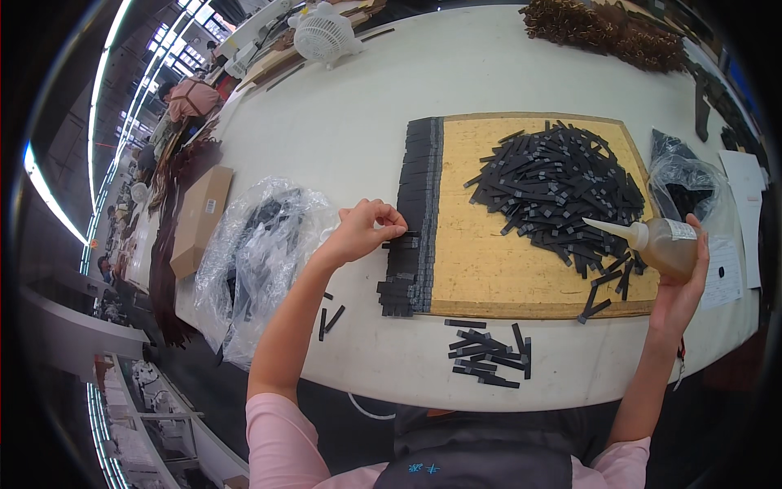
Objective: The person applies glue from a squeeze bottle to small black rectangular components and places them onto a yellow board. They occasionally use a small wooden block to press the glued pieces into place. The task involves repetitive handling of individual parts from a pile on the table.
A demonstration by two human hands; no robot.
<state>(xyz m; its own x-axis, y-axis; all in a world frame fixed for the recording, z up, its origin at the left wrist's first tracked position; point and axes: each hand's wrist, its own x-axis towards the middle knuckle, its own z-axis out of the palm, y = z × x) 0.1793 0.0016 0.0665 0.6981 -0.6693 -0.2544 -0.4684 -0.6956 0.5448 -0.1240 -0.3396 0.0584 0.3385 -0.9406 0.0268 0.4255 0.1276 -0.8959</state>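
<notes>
My right hand (686, 281) grips a squeeze bottle (671, 244) of amber liquid, tilted with its long pale nozzle pointing left over a heap of short black strips (562, 191). The strips have greyish ends and lie on a yellow board (468, 269). Along the board's left edge runs a column of closely laid black strips (414, 179). My left hand (375, 231) is at the outer side of this column, thumb and forefinger pinched on the end of a black strip; the fingertips partly hide it.
A clear plastic bag (261, 253) of dark pieces and a cardboard box (199, 216) stand at left. Loose strips (489, 354) lie near the front edge. Another plastic bag (688, 183) and paper sheets (723, 273) are at right. Farther back are a white fan (324, 34) and brown bundles (603, 33).
</notes>
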